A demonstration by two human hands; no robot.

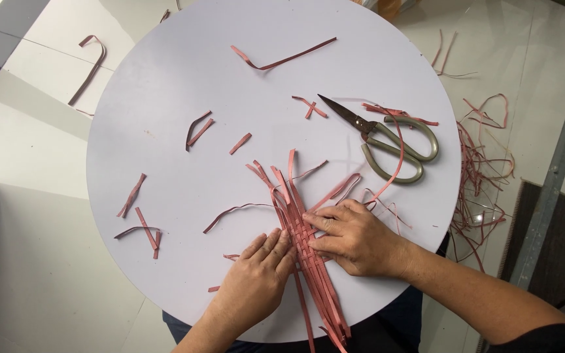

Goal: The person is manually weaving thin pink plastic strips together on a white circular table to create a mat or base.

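Observation:
A narrow woven band of reddish-pink strips [308, 252] lies on the round white table [184, 78], its loose ends fanning out at the far end and trailing over the near edge. My left hand [256, 278] lies flat on the table, fingers pressed against the band's left side. My right hand [354, 238] rests on the band's right side, fingertips pushing on the woven part. Neither hand lifts anything. Large scissors [387, 140] with grey-green handles lie apart to the right, blades pointing left.
Short cut pieces of pink strip [197, 129] are scattered over the tabletop, with one long curled strip [282, 59] near the far side. A tangle of pink offcuts [482, 170] lies on the floor to the right, beside a metal post [557, 163].

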